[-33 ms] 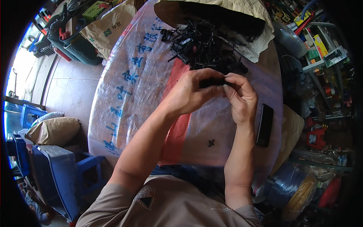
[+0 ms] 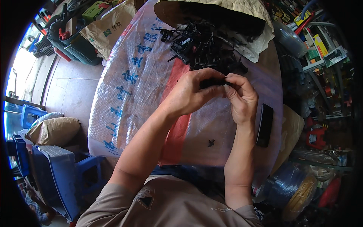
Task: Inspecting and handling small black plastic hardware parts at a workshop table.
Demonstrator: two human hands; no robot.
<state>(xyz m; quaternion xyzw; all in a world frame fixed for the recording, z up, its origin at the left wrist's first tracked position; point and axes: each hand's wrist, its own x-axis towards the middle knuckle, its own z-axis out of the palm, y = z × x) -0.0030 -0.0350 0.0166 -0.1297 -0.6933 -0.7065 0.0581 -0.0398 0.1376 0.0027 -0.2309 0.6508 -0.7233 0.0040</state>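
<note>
In front of me, my left hand and my right hand meet with fingertips pinched together, just below a pile of small black plastic parts. Both hands are closed. Dark shows in the gap between my left thumb and index finger; whether it is a held part or the pile behind, I cannot tell. A small black cross-shaped piece lies by itself nearer to me, between my forearms. All of this is on a white woven plastic sheet with a red stripe and blue lettering.
A black phone lies right of my right forearm. Brown paper lies behind the pile. Blue plastic stools and a stuffed sack stand at left. Crowded shelves and wire coils line the right.
</note>
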